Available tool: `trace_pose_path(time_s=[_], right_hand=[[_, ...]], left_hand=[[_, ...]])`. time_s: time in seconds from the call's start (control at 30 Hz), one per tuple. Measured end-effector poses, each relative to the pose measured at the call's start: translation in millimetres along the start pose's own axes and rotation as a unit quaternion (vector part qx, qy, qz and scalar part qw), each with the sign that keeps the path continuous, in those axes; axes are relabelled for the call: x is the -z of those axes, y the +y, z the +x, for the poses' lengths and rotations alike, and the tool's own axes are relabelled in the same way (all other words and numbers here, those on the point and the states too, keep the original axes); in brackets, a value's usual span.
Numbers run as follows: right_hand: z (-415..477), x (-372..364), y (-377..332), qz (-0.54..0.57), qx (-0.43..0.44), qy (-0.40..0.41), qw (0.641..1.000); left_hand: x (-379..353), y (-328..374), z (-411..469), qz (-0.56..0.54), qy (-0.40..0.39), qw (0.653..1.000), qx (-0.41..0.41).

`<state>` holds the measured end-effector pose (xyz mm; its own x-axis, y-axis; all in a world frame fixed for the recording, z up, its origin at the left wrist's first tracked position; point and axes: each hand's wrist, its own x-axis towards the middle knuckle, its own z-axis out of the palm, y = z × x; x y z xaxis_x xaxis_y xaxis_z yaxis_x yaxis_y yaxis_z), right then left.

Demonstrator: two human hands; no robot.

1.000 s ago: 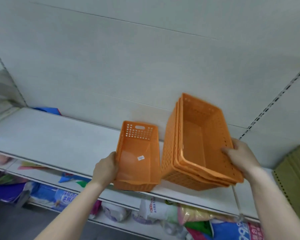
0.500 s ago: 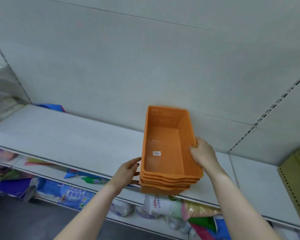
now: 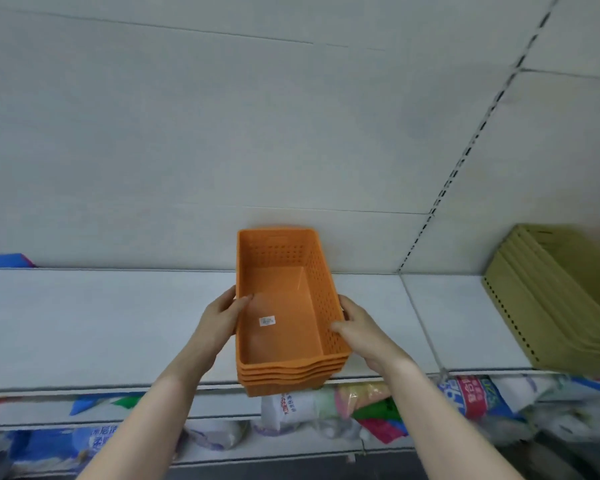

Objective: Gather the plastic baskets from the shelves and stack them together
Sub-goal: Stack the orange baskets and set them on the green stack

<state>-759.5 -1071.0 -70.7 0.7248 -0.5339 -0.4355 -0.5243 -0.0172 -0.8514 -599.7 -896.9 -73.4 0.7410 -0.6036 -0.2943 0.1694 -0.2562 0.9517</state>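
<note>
progress: orange baskets (image 3: 284, 317) nested, four rims visible | location: on white shelf (image 3: 84, 323), front edge | left hand (image 3: 222, 315) clamped on left wall | right hand (image 3: 359, 329) clamped on right wall | remaining, judged: olive-green baskets (image 3: 551, 299) at right stand apart

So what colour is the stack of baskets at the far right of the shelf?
Olive green, seen in the head view, though blurred; the held stack is orange.

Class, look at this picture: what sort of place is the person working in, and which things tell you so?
Probably a shop aisle: long white shelf, slotted upright, packaged goods below, a price sticker in the orange baskets.
</note>
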Motion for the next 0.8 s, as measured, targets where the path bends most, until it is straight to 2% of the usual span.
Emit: trace_pose_path(time_s=[0.1, 0.23, 0.47, 0.67, 0.8], right_hand=[[-13.3, 18.9, 3.9, 0.014, 0.011, 0.029, 0.999], [-38.0, 67.2, 23.5, -0.04, -0.003, 0.089, 0.995], [-86.4, 180.0, 86.7, -0.049, 0.004, 0.215, 0.975], [-92.1, 273.4, 133.8, -0.007, 0.01, 0.229, 0.973], [-86.0, 318.3, 157.9, 0.049, 0.025, 0.151, 0.987]], left_hand=[[-17.1, 9.2, -3.2, 0.011, -0.024, 1.0, -0.011], [-61.3, 24.6, -17.0, 0.027, -0.078, 0.996, -0.023], [-199.0, 27.3, -34.1, 0.025, -0.148, 0.989, -0.019], [-316.6, 24.3, -37.1, 0.023, -0.132, 0.991, 0.017], [-365.2, 32.8, -39.4, 0.046, -0.071, 0.996, -0.002]])
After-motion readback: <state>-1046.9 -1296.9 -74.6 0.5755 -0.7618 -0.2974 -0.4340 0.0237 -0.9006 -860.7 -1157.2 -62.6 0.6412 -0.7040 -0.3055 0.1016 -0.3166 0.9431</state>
